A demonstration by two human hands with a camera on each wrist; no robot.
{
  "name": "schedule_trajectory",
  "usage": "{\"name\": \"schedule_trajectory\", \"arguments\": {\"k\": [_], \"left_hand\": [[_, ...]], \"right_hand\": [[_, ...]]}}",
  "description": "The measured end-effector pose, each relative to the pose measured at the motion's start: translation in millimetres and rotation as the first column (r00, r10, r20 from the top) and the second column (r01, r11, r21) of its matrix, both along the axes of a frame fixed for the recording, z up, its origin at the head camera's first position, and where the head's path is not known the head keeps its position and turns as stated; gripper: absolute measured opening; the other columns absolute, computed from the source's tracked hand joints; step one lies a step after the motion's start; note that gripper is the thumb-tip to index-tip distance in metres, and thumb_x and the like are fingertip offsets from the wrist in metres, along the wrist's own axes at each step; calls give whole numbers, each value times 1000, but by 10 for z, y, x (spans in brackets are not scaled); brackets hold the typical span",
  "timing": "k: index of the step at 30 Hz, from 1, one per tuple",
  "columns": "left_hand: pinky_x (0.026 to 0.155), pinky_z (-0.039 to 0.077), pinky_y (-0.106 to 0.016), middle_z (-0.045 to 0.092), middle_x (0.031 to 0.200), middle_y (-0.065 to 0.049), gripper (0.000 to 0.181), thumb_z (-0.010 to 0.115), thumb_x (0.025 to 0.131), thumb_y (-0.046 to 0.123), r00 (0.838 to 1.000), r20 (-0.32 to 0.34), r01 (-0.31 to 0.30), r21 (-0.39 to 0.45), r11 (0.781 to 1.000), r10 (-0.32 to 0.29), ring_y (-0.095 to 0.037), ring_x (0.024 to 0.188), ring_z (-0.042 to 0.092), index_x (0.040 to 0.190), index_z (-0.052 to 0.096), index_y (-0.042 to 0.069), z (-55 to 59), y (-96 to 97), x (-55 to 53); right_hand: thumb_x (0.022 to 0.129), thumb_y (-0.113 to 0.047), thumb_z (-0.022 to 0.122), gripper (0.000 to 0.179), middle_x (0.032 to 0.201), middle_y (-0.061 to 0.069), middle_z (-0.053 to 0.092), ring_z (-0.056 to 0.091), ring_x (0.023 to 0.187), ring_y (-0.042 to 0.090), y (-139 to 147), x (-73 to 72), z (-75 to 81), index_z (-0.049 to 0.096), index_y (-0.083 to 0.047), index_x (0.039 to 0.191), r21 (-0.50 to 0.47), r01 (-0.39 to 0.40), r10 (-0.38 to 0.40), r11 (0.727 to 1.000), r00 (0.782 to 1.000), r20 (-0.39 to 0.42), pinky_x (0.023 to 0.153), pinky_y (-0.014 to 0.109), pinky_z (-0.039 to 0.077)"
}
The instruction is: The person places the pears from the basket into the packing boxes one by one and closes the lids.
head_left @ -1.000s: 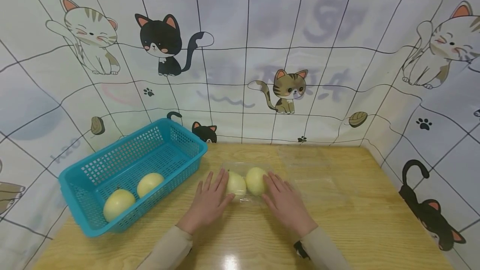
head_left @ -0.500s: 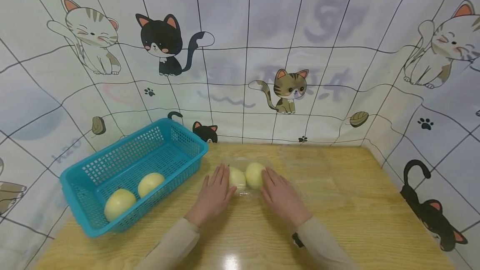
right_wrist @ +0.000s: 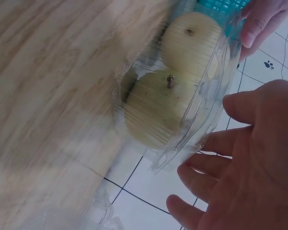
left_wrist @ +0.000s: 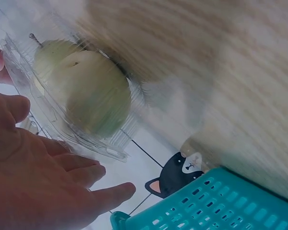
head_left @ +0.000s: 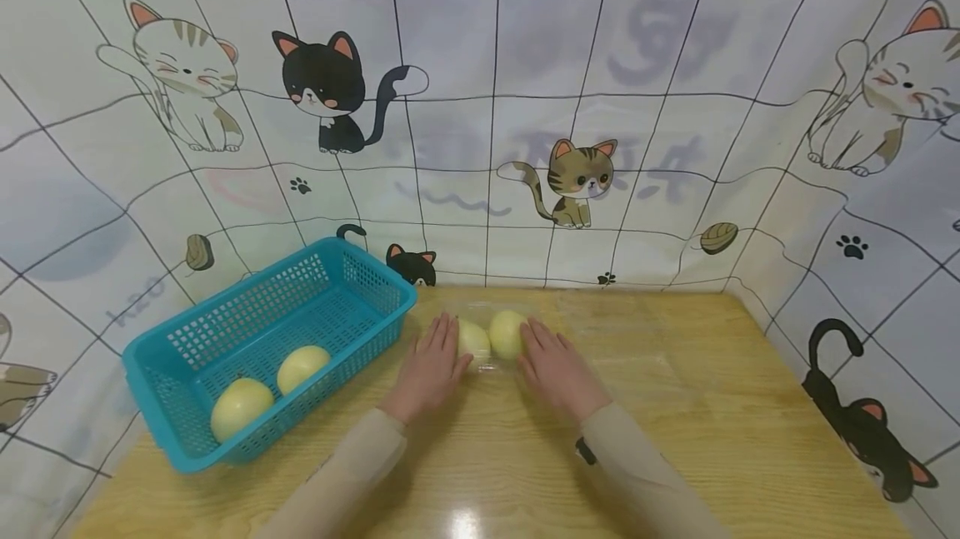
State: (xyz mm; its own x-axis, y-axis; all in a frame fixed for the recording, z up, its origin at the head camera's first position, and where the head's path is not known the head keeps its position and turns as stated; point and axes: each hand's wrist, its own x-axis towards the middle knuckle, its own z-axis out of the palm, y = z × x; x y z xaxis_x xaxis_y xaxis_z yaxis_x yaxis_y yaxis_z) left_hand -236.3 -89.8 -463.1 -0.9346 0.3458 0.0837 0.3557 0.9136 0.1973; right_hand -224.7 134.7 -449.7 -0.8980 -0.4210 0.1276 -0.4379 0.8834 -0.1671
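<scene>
Two pale yellow-green pears (head_left: 507, 335) sit side by side in a closed clear plastic clamshell box (right_wrist: 197, 122) on the table. Against the box's left end lies my left hand (head_left: 431, 364), fingers mostly straight and pointing away from me. My right hand (head_left: 558, 368) flanks the other end in the same way, fingers extended. From the left wrist view, my left fingers are along the lid edge of the clamshell box (left_wrist: 57, 117). Stems show on the pears (right_wrist: 158, 103) through the ribbed plastic in the right wrist view.
At the left stands a teal perforated basket (head_left: 375, 335), holding two more pears (head_left: 242, 408). More clear plastic packaging (head_left: 622, 339) lies at the back right of the wooden table (head_left: 720, 456). A cat-patterned cloth wall (head_left: 450, 189) rises behind the table.
Both hands have moved the clamshell box with its two pears a short way forward, toward the back wall. The basket and its pears have stayed in place.
</scene>
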Motion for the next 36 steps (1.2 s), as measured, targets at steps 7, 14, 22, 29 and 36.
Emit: {"name": "schedule_trajectory", "arguments": {"k": [7,14,22,29,36], "left_hand": [[111,19,-58,15,157,-21,65,37,104,39,998,47,-34,18,999,33,-34,144,15,151,21,-3,-3,39,-190],[111,20,-57,13,158,-21,64,35,105,38,997,75,-34,8,999,33,-34,144,14,151,18,-3,1,72,-436],[111,21,-56,11,158,-20,65,34,105,38,996,85,-34,33,999,31,-32,145,12,152,15,-3,-16,88,-669],[111,21,-56,6,159,-19,66,32,105,40,992,118,-43,74,996,34,-31,145,9,153,13,-2,-34,110,-796],[110,20,-59,7,159,-20,66,34,105,38,994,112,-27,134,991,12,-33,145,10,153,11,-2,-38,81,-922]], "right_hand": [[104,-26,42,55,152,23,27,29,139,36,-48,-142,36,31,7,146,21,34,-35,999,998,45,112,53,21],[105,-26,40,54,153,21,28,29,139,35,-83,-344,25,30,5,148,48,87,-90,995,994,58,112,55,19],[105,-26,38,54,155,18,25,26,140,34,-101,-581,23,25,2,150,64,144,-150,987,984,100,112,56,17],[105,-26,38,55,155,18,25,24,141,35,-89,-677,107,25,2,150,75,155,-163,985,979,123,112,56,17],[105,-23,38,53,154,21,24,22,141,37,-12,-686,341,28,4,148,129,91,-106,987,988,114,112,54,19]]}}
